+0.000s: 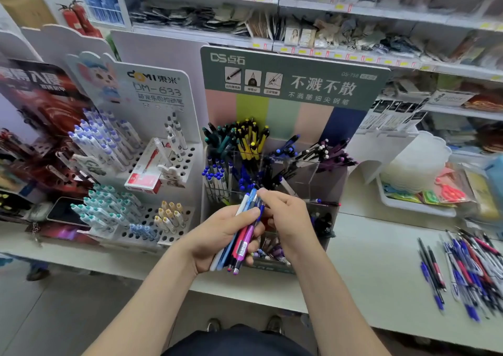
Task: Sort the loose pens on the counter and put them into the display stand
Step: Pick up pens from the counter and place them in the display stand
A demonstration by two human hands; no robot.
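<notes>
My left hand [217, 236] grips a bundle of pens [241, 242], blue, white, pink and purple, held in front of the green-headed display stand [294, 83]. My right hand [288, 217] pinches the upper ends of pens in that bundle, fingers curled. The stand's clear compartments [307, 170] hold groups of yellow, blue, black and purple pens. A pile of loose pens [468, 271] lies on the white counter [375, 260] at the far right, away from both hands.
A white pegboard pen stand [152, 148] with blue-capped and teal-capped pens and a red box [147, 176] stands to the left. A white tray of packaged goods [419, 206] sits at the right. Shelves of merchandise run behind. A phone [64, 211] lies at left.
</notes>
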